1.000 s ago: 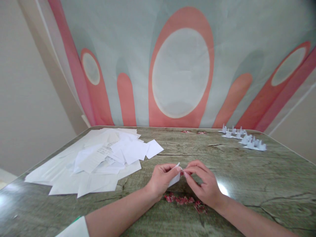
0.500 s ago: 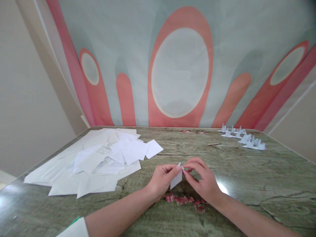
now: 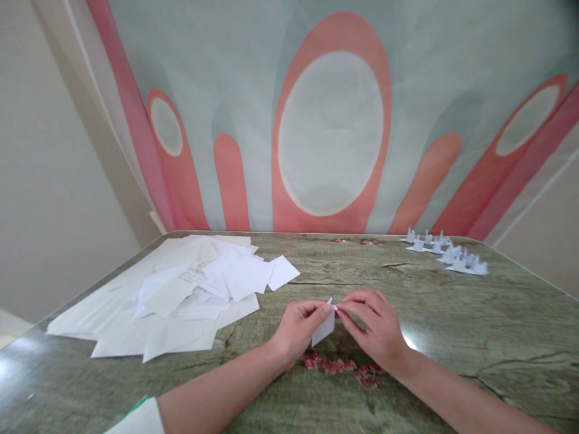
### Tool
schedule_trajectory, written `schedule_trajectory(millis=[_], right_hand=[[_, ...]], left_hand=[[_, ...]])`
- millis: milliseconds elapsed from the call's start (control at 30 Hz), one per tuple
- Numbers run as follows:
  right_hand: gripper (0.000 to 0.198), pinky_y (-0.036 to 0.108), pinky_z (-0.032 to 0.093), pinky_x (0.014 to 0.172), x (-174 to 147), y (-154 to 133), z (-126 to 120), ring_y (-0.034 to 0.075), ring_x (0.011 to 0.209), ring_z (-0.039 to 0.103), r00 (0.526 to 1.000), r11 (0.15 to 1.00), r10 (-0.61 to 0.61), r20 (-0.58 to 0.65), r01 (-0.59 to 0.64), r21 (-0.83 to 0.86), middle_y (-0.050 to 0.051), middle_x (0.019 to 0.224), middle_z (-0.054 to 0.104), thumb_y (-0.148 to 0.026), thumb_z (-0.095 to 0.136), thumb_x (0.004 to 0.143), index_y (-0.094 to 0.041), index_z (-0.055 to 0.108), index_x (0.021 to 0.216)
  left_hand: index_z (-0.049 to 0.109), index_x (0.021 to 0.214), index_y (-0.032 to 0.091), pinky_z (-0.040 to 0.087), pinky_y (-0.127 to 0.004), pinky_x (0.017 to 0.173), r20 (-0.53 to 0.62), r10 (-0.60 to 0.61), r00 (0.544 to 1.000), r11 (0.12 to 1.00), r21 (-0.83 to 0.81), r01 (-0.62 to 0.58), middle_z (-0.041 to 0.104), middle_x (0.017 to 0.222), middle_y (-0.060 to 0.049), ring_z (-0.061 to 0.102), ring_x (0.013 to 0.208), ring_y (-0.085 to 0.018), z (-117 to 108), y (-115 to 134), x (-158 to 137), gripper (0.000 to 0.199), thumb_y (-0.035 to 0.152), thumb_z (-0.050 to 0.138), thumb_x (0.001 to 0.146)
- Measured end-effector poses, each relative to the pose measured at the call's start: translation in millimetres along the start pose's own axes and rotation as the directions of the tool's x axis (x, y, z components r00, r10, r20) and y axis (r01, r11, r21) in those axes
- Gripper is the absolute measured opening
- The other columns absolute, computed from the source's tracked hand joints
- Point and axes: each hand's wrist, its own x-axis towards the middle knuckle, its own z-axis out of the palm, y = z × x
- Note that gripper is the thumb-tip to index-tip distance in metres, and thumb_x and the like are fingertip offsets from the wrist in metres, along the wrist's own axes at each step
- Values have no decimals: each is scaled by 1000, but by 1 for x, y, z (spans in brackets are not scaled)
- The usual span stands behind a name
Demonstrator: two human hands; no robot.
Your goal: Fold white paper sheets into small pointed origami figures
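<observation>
A small folded white paper [image 3: 324,329] hangs between my two hands above the near middle of the table. My left hand [image 3: 296,330] pinches it near its top, thumb in front, with a flat pointed part hanging below the thumb. With thumb and fingertips, my right hand [image 3: 377,328] grips a tiny narrow tip of the same paper on its right side. A thin point sticks up between the hands. The fingers hide most of the upper folds.
Loose white sheets [image 3: 181,334] lie in a wide pile on the left, with a small square sheet [image 3: 283,272] at its right edge. Several folded white paper figures [image 3: 465,263] stand at the far right of the wood-patterned table [image 3: 344,404]. A patterned backdrop rises behind.
The fingers of my right hand have closed in and shifted slightly on the paper's right tip. My left hand keeps its pinch, nearly still.
</observation>
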Motion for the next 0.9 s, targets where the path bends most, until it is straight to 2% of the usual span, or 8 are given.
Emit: schedule_trajectory(millis=[200, 367, 733, 900], right_hand=[[15, 31, 42, 66, 1, -1, -2, 15, 72, 59, 998, 998, -47, 30, 49, -51, 2, 79, 63, -13, 60, 77, -23, 65, 87], [15, 31, 41, 68, 0, -3, -2, 14, 73, 59, 999, 997, -25, 43, 29, -77, 2, 80, 63, -13, 60, 77, -22, 65, 88], [12, 31, 38, 71, 3, -4, -3, 13, 72, 58, 996, 990, -54, 75, 63, -124, 2, 79, 64, -14, 57, 82, -21, 64, 89], [11, 30, 38, 73, 3, -5, -1, 13, 73, 58, 997, 992, -21, 79, 30, -123, 2, 81, 63, -17, 54, 84, -20, 64, 87]], left_hand=[[69, 83, 11, 29, -21, 53, 3, 21, 1000, 1000, 2, -21, 59, 64, -1, 42, 56, -9, -1, -4, 1, 38, 46, 62, 73], [69, 86, 10, 31, -21, 55, -18, 32, 999, 999, 3, -32, 61, 67, -2, 43, 58, -10, 0, -5, 0, 37, 44, 62, 75], [71, 91, 12, 35, -21, 60, 26, 88, 996, 996, 13, -88, 65, 72, -3, 47, 62, -11, 1, -1, -1, 32, 39, 62, 76], [71, 92, 12, 35, -21, 59, 39, 83, 996, 996, 21, -84, 66, 74, -3, 48, 61, -11, 0, -4, -1, 32, 39, 62, 76]])
